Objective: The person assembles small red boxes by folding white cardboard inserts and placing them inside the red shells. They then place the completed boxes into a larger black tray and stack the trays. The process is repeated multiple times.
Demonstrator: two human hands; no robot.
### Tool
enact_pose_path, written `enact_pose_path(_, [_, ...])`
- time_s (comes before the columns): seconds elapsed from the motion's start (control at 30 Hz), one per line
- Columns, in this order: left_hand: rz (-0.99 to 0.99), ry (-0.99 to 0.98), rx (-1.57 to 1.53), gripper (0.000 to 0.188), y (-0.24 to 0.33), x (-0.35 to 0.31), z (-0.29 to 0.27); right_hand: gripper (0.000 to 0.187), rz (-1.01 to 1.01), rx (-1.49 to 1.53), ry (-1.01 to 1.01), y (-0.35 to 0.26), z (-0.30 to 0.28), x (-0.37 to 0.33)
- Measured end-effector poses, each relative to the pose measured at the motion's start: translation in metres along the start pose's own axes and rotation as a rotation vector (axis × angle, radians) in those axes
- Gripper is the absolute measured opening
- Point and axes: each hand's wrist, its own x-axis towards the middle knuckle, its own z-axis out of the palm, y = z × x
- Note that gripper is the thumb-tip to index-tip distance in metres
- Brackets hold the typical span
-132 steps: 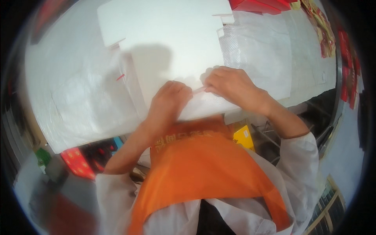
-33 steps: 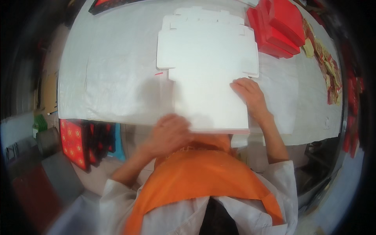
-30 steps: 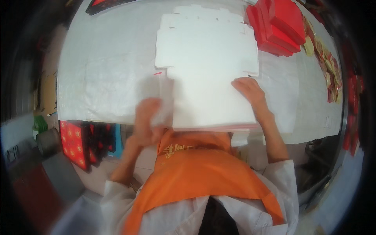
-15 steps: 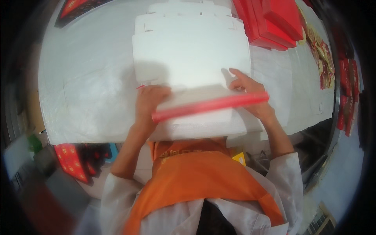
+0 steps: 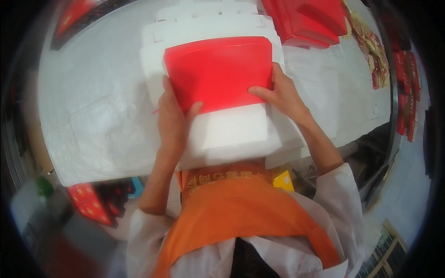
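Between my two hands is a flat red cardboard box (image 5: 218, 76), its broad face toward me and a crease along its far edge. My left hand (image 5: 174, 116) grips its left side, the thumb at the near left corner. At the right side, my right hand (image 5: 282, 92) has its thumb on the red face and its fingers round the edge. Stacked white cardboard sheets (image 5: 232, 129) with cut tabs lie under the box, which hides their middle. Whether the box touches them I cannot tell.
Red boxes (image 5: 301, 23) are piled at the far right, beside packaged items (image 5: 371, 46) along the table's right side. A dark red patterned box (image 5: 76, 18) lies at the far left. The white-covered table (image 5: 92, 116) ends just before my orange apron (image 5: 241, 199).
The red box has turned from edge-on to showing its broad face, and has moved away from me. Both hands have shifted to its sides. The view has moved slightly.
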Motion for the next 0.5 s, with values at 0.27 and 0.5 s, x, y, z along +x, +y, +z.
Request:
enact_pose_path(0.27, [0.425, 0.022, 0.011, 0.046, -0.04, -0.032, -0.004, 0.027, -0.484, -0.015, -0.043, 0.035, 0.005, -0.049])
enact_pose_path(0.5, [0.634, 0.027, 0.09, 0.031, -0.034, -0.027, -0.022, 0.024, -0.615, 0.072, -0.055, 0.021, -0.002, -0.068])
